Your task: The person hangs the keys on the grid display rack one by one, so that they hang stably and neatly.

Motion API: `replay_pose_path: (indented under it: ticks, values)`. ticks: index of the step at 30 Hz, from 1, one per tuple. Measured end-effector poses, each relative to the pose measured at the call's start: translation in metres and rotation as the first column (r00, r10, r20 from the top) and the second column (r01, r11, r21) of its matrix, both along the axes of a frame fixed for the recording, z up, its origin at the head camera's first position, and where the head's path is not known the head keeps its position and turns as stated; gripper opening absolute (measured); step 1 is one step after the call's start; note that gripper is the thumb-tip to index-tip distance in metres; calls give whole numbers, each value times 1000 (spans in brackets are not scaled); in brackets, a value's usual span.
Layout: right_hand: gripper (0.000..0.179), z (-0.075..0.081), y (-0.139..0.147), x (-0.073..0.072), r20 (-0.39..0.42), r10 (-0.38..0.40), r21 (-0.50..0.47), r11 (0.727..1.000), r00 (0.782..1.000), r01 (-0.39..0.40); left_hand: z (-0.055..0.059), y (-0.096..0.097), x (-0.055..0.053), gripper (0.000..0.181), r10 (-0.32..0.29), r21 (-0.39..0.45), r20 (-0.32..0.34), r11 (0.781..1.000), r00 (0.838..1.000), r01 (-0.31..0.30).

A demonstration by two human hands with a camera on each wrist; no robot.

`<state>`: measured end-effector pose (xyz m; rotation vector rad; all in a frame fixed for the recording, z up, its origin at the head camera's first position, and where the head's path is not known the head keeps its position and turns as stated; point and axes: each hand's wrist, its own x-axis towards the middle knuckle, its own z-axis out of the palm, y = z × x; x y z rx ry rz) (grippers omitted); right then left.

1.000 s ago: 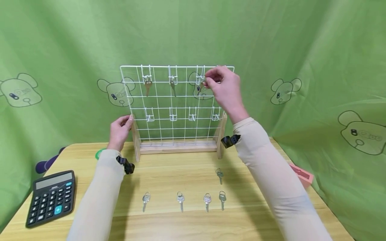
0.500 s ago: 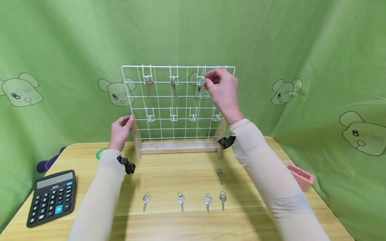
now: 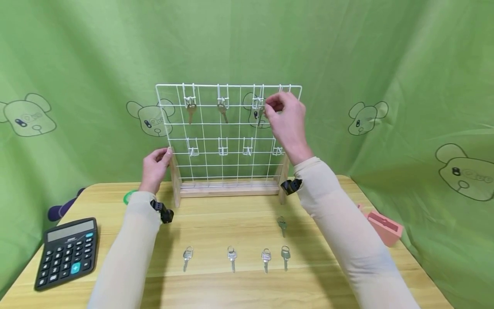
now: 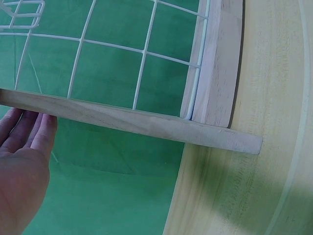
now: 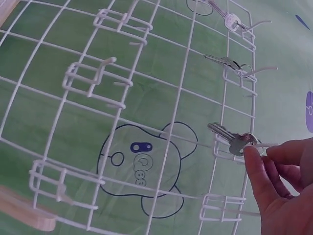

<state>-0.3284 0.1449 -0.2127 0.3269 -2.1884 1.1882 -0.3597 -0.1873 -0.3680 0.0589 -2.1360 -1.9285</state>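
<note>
My right hand pinches a silver key by its ring end, with thumb and fingers at the third upper hook of a white wire grid rack. In the right wrist view the ring lies close to the hook's prong; whether it is fully over the prong is hard to tell. Two more keys hang from the upper hooks to the left, one key on the first and another key on the second. My left hand touches the rack's left wooden post with fairly straight fingers.
Several keys with rings lie on the wooden table, one key among them. A black calculator is at the left and a pink block at the right. Lower wire hooks carry no keys. Green curtain surrounds the table.
The pinched key has turned to hang more steeply beside the third hook, and my right hand has shifted slightly lower. The second hanging key has swung a little. My left hand stays put.
</note>
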Motion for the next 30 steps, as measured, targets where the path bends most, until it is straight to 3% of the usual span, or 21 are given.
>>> replay_pose_path:
  ticks: [7, 11, 19, 30]
  values:
    - [15, -21, 14, 11, -45, 30, 74, 997, 999, -27, 0, 1, 0, 48, -1, -13, -1, 1000, 1000, 1]
    - [15, -35, 25, 18, -20, 50, 126, 991, 999, -47, 0, 1, 0, 49, 2, -17, -3, 1000, 1000, -2]
    - [16, -66, 48, 36, 113, 102, 238, 963, 988, -127, -3, 0, -3, 46, 0, 28, -26, 1000, 1000, 1]
    - [14, -118, 79, 52, 347, 159, 306, 912, 924, -272, -1, -1, -3, 49, -7, 29, 7, 1000, 1000, 7]
